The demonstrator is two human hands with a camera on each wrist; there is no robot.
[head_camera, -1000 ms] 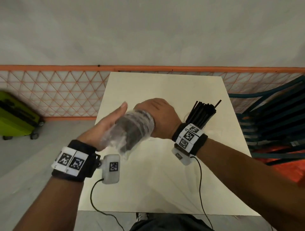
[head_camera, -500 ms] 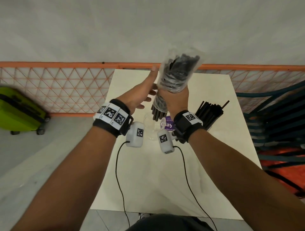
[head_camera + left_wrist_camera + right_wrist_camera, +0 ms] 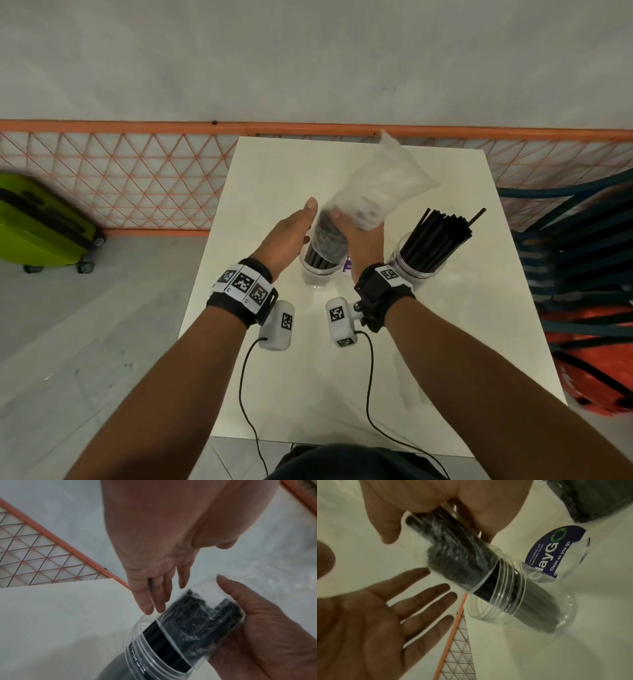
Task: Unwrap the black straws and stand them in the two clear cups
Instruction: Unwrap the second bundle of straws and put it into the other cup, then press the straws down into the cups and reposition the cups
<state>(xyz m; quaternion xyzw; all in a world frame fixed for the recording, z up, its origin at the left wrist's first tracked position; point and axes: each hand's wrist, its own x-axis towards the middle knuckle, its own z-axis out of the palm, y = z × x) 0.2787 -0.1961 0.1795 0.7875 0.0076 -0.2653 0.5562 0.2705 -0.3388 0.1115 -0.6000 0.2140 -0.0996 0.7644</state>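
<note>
My right hand [image 3: 358, 236] grips a clear plastic wrapper [image 3: 380, 185] round a bundle of black straws [image 3: 325, 240]. The bundle's bare lower ends stand inside the left clear cup [image 3: 317, 272]; the wrapper's upper part looks empty and tilts right. Fingers straight, my left hand [image 3: 293, 231] hovers open beside the bundle, just above the cup rim [image 3: 137, 649]. In the right wrist view the wrapped bundle [image 3: 457, 555] enters the cup [image 3: 522, 595], with the left palm [image 3: 376, 615] open next to it. The right clear cup [image 3: 414, 270] holds several unwrapped black straws [image 3: 442, 236].
The cups stand on a white table [image 3: 342, 377] whose far edge meets an orange mesh fence [image 3: 120, 178]. A purple sticker [image 3: 556, 551] lies between the cups. A green suitcase [image 3: 37, 222] sits on the floor at left, stacked chairs [image 3: 582, 257] at right.
The wrapped bundle went from lying across my hands to upright, then came down into the left cup. The straws slid lower in the wrapper. My left hand let go and opened.
</note>
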